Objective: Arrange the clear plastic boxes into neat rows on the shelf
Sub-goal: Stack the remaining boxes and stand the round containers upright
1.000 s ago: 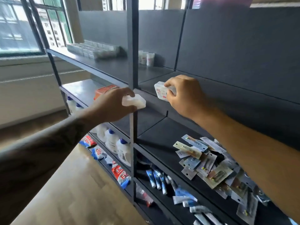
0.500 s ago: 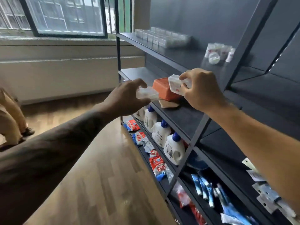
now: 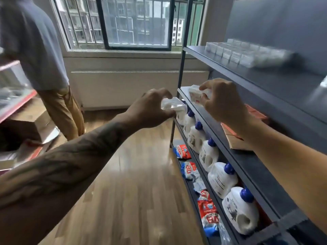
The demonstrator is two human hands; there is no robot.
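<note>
At the far left a second person (image 3: 40, 55) stood in a grey shirt and tan trousers, beside a red-edged display (image 3: 16, 101) and some cardboard boxes (image 3: 35, 128) on the floor. Between that person and the shelving lay a broad strip of bare wooden floor (image 3: 123, 191), running back to the white radiator cover (image 3: 138, 85) under the barred window (image 3: 134, 23).

The left hand (image 3: 150, 108), on a tattooed forearm, hung over this open floor just short of the shelf unit's front upright (image 3: 180, 82). Its fingers (image 3: 164, 93) were curled around a clear plastic box (image 3: 170, 105), thumb under and fingertips over the top — the box sat near the outer edge of the middle shelf (image 3: 247, 160) but still outside it, in the air.

The right hand (image 3: 223, 101) was just beside, above the front edge of that same shelf. Its fingers (image 3: 206, 86) pinched a second clear box with a red-and-white label (image 3: 196, 94), held up off the dark shelf surface near the corner. Behind the wrist lay a reddish carton (image 3: 256, 112) and flat brown cardboard (image 3: 235, 142).

On the top shelf (image 3: 265, 82) clear plastic boxes (image 3: 244, 52) already stood in close rows towards the back left, blurred, with bare dark board to their right.

Below, 5 or 6 white jugs with blue caps (image 3: 223, 179) lined the lower shelf's front edge, and red-and-blue sachets (image 3: 189, 170) lay scattered on the bottom shelf.
</note>
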